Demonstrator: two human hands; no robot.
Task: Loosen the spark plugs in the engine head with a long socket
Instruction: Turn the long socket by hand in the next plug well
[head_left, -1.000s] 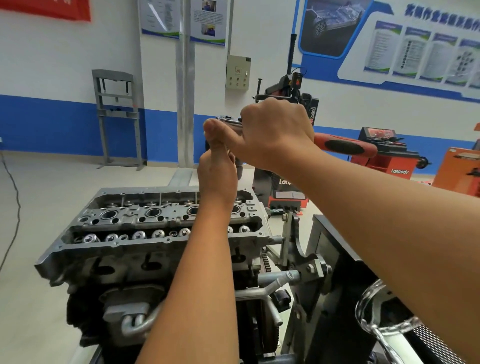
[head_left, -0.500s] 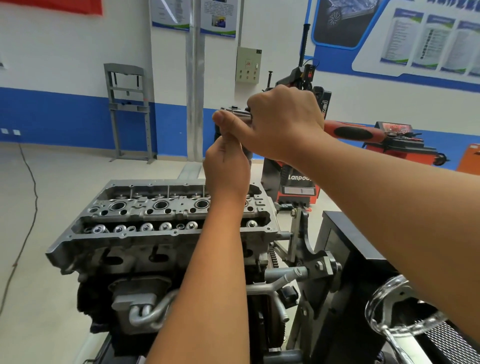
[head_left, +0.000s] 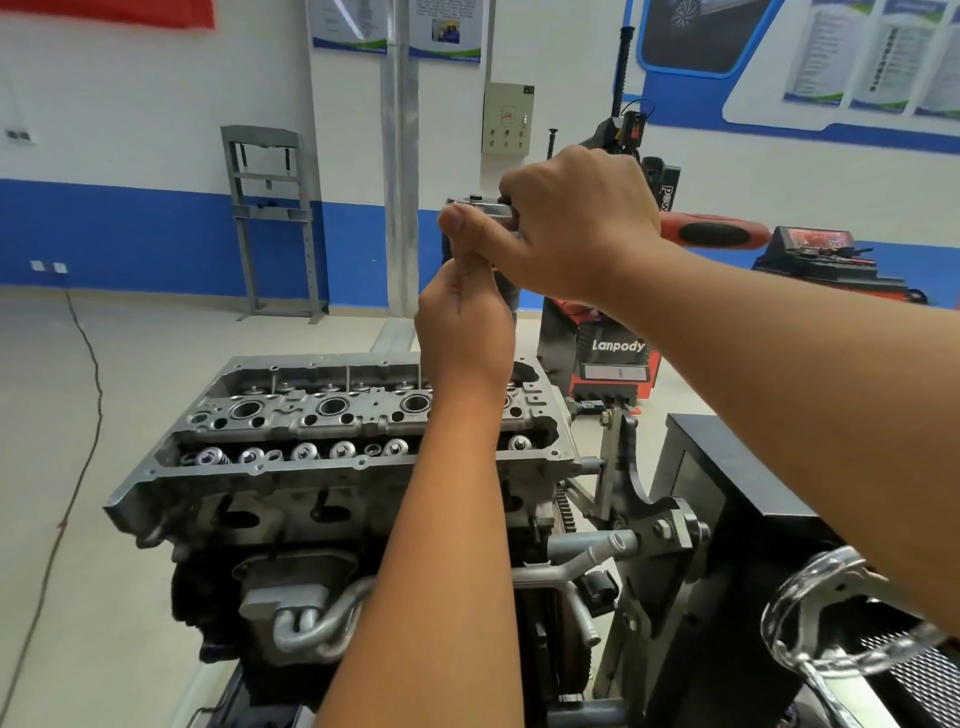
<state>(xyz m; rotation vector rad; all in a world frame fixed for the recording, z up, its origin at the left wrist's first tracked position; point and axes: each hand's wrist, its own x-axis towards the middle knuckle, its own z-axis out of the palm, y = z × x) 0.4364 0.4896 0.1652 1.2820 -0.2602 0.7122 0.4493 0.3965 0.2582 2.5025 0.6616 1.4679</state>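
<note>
The engine head (head_left: 332, 441) sat atop a black stand (head_left: 727, 509), directly below the fingers (head_left: 467, 270).

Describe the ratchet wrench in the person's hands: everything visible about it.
The ratchet wrench has a shiny silver metal head and a red handle with a black rubbery inset. It is held roughly level, well above the grey metal engine head, its head pointing left and its handle right. The right hand wraps its middle, hiding the shaft. The left hand grips just beneath the head; whatever hangs there is mostly hidden.
</note>
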